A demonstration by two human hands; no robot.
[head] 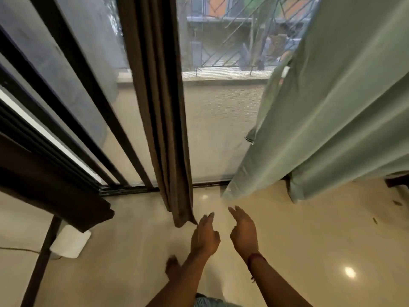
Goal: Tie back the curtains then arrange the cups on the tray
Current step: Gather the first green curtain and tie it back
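Progress: first step barely begun

Neither curtain shows a tie or band around it, so by my reading the tying back is not yet done. The brown curtain hangs straight down in front of the glass door, gathered into a narrow column of folds, with its hem reaching the glossy floor. The green curtain is on the right, drawn aside at a slant. Its folds are wide and loose and its lower edge is near the floor. Between the two, the glass is uncovered and a railing shows outside.

Both hands reach forward and low, side by side and apart from each other. The left hand is released, its fingers fairly straight and grasping nothing. It lies just beside the bottom corner of the brown curtain, and I cannot tell whether it touches the cloth. The right hand, with a red thread at the wrist, is likewise slack and empty, below the lower edge of the green curtain and clear of it.

No cord, hook or holdback is visible. The cups and the tray are nowhere in view, so that half of the task looks untouched. What is left, as I judge it, is gathering and securing each curtain and then all of the cup arranging.
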